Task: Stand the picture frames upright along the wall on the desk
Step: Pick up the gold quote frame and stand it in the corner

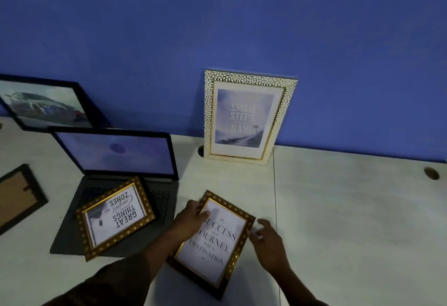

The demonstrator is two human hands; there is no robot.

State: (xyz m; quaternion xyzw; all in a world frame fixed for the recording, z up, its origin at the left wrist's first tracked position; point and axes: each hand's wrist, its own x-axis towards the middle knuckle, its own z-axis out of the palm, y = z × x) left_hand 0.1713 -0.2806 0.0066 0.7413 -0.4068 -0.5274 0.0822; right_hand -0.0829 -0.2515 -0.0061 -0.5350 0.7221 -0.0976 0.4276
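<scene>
A gold-edged frame reading "Success is a journey" (217, 245) lies flat on the white desk (350, 221) in front of me. My left hand (191, 221) grips its upper left corner, thumb on the glass. My right hand (268, 240) touches its right edge with fingers spread. A white-and-gold frame with "Small steps every day" (245, 118) stands upright against the blue wall (217, 27). Another gold frame, "Great things" (116, 216), lies upside down on a laptop's keyboard. A black frame with a car picture (46, 105) leans at the wall, far left.
An open laptop (116, 155) sits left of centre. A dark frame (17, 194) lies face down at the left edge. Two cable holes (431, 173) are in the desk, one partly behind the white frame. A seam (275, 196) splits the desk.
</scene>
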